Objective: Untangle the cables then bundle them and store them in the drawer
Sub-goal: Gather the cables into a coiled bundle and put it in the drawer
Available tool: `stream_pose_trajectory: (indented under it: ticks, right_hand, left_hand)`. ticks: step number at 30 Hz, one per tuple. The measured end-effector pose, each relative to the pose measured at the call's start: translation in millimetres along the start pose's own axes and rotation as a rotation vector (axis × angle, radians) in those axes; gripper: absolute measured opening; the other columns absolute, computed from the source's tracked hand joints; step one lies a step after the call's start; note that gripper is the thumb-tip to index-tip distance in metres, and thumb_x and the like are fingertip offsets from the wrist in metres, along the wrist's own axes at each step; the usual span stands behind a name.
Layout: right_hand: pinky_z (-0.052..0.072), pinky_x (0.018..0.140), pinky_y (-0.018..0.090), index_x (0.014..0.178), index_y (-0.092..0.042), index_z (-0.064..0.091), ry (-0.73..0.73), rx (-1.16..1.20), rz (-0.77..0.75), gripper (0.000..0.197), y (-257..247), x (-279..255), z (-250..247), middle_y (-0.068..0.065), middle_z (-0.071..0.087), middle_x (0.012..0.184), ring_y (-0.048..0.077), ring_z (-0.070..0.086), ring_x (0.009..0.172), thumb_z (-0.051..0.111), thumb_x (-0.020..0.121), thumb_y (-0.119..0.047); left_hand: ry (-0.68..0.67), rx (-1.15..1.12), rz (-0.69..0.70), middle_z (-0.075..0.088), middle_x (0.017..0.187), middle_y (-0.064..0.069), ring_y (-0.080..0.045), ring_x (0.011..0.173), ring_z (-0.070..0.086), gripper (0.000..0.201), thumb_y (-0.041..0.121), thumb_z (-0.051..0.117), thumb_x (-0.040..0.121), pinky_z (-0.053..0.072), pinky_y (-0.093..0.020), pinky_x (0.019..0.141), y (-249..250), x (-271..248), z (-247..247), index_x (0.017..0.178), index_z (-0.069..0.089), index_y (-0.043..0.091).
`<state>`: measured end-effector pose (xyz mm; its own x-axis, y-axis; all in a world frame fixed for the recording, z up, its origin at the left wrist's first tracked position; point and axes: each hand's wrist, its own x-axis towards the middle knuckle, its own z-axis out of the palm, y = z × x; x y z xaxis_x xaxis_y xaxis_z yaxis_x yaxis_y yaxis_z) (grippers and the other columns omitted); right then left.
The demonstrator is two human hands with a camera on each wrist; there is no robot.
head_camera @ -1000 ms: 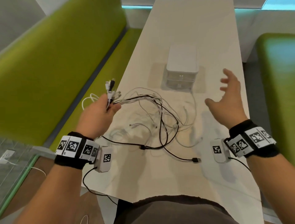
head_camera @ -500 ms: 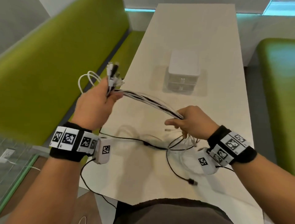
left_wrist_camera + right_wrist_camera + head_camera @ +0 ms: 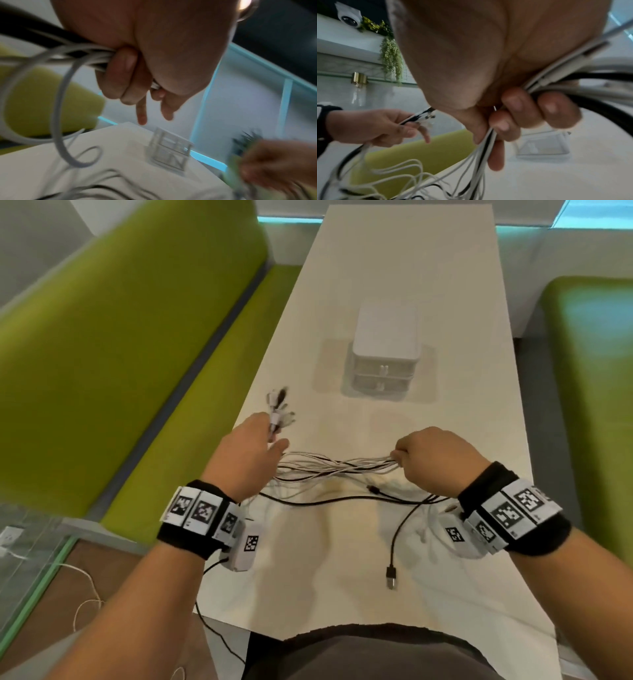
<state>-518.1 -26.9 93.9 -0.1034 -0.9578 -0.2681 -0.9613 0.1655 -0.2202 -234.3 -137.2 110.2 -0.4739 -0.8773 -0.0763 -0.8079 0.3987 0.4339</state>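
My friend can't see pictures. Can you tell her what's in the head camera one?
Two hands stretch a bunch of white and black cables over a white table, left hand gripping the plug ends, right hand gripping farther along. A small white drawer box stands behind.

a long white table (image 3: 404, 285) is flanked by lime-green upholstered benches (image 3: 120, 344) on the left and the right (image 3: 596, 378). cyan light strips (image 3: 291, 219) are seen at the base of the far white wall, and brown flooring (image 3: 51, 594) behind a glass panel (image 3: 30, 556) is seen at lower left. hanging green plants (image 3: 390, 54) and a brass fitting (image 3: 358, 79) are mounted on the wall in the right wrist view.
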Motion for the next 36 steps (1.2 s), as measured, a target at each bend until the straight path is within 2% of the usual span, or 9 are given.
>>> stream_pose_trajectory:
  ticks: [4,7,11,15,20,23,29,32,36]
  right_hand:
    - [0.045,0.067,0.036,0.080,-0.029,0.063,0.106,0.269,-0.239,0.031,-27.4,0.5,-0.5,-0.007,0.065,0.075,0.014,0.058,0.072,0.047,0.106,-0.037]
    - [0.040,0.064,0.027,0.079,-0.035,0.061,0.144,0.489,-0.319,0.026,-33.4,-2.8,-10.7,-0.009,0.060,0.069,0.009,0.055,0.069,0.053,0.103,-0.040]
    - [0.040,0.057,0.027,0.071,-0.021,0.066,0.030,0.422,-0.132,0.039,-15.5,-10.6,-7.1,-0.003,0.062,0.058,0.008,0.054,0.054,0.073,0.085,-0.057]
    - [0.049,0.063,0.029,0.063,-0.004,0.064,-0.118,0.505,0.033,0.062,-4.6,-12.9,2.0,0.001,0.067,0.052,0.012,0.061,0.050,0.068,0.088,-0.061]
    - [0.042,0.051,0.026,0.062,-0.009,0.060,-0.078,0.570,0.076,0.047,1.9,-9.1,7.5,-0.002,0.057,0.048,0.013,0.052,0.043,0.076,0.085,-0.047]
    - [0.043,0.057,0.026,0.066,-0.013,0.063,-0.149,0.642,0.062,0.038,4.6,-11.6,4.0,-0.001,0.071,0.059,0.007,0.061,0.050,0.073,0.089,-0.041]
    - [0.048,0.051,0.029,0.076,-0.012,0.069,-0.043,0.499,0.116,0.036,19.2,-10.2,7.1,0.006,0.071,0.066,0.017,0.062,0.054,0.071,0.091,-0.045]
    - [0.044,0.048,0.028,0.075,-0.010,0.069,-0.041,0.671,0.158,0.040,31.1,-13.6,7.0,0.004,0.064,0.054,0.014,0.060,0.047,0.066,0.095,-0.045]
    - [0.039,0.046,0.027,0.075,-0.013,0.066,0.017,0.635,0.223,0.055,54.4,-25.4,-3.1,-0.001,0.053,0.054,0.018,0.049,0.049,0.075,0.071,-0.068]
  left_hand:
    - [-0.162,0.071,0.194,0.054,0.089,0.008,-0.020,0.081,0.055,0.052,0.066,0.071,0.079,0.046,-0.040,0.070,52.1,-9.0,18.1,0.099,0.045,0.024]
    - [-0.203,-0.067,0.182,0.066,0.098,0.003,-0.023,0.092,0.063,0.043,0.052,0.068,0.088,0.052,-0.044,0.079,63.0,-5.4,30.1,0.112,0.050,0.021]
    - [-0.153,-0.023,0.169,0.067,0.098,0.002,-0.025,0.093,0.063,0.038,0.046,0.060,0.096,0.049,-0.041,0.077,50.9,1.9,7.8,0.121,0.050,0.019]
    - [-0.077,-0.009,0.170,0.070,0.102,0.002,-0.025,0.093,0.063,0.063,0.067,0.045,0.082,0.050,-0.044,0.079,33.7,1.2,-25.7,0.126,0.051,0.023]
    - [0.018,0.041,0.087,0.062,0.087,0.002,-0.031,0.084,0.059,0.042,0.055,0.049,0.097,0.048,-0.045,0.071,12.5,8.2,-32.6,0.116,0.050,0.018]
    - [0.081,0.060,0.042,0.067,0.093,-0.002,-0.037,0.087,0.061,0.039,0.053,0.050,0.098,0.051,-0.049,0.075,4.0,11.1,-32.7,0.117,0.049,0.019]
    - [0.191,0.114,-0.053,0.068,0.097,-0.016,-0.043,0.087,0.060,0.038,0.048,0.049,0.101,0.047,-0.049,0.072,-9.2,17.5,-39.8,0.118,0.047,0.015]
    - [0.174,0.101,-0.036,0.069,0.098,-0.016,-0.044,0.090,0.062,0.041,0.050,0.049,0.100,0.047,-0.049,0.073,-10.5,17.0,-37.0,0.120,0.046,0.014]
    - [0.070,0.087,-0.009,0.065,0.090,-0.012,-0.040,0.084,0.061,0.038,0.051,0.048,0.101,0.048,-0.048,0.071,2.0,15.9,-22.1,0.111,0.045,0.015]
